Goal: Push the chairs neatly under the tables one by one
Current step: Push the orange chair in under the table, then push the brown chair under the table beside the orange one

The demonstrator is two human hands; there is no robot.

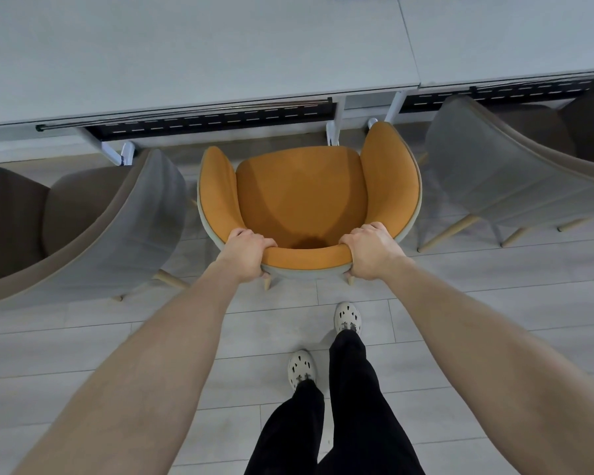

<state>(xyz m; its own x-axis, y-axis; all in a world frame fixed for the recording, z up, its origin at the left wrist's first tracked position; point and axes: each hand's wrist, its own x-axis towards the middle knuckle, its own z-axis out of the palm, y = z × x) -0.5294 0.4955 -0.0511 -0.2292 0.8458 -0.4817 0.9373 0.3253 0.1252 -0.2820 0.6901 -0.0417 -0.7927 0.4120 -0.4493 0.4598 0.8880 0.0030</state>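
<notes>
- The orange upholstered tub chair with a grey outer shell [299,197] stands on the pale plank floor [83,344], facing the long light-grey counter [186,56]; its seat lies wholly outside the counter's edge.
- The left hand [244,255] is curled tight over the backrest rim on the left side.
- The right hand [371,252] is clamped on the same rim at the right.
- A grey-brown padded chair [93,221] sits on the left, another grey-brown padded chair [515,166] on the right.

Middle chair [299,197] before table [186,56], between left chair [83,228], right chair [501,173].
</notes>
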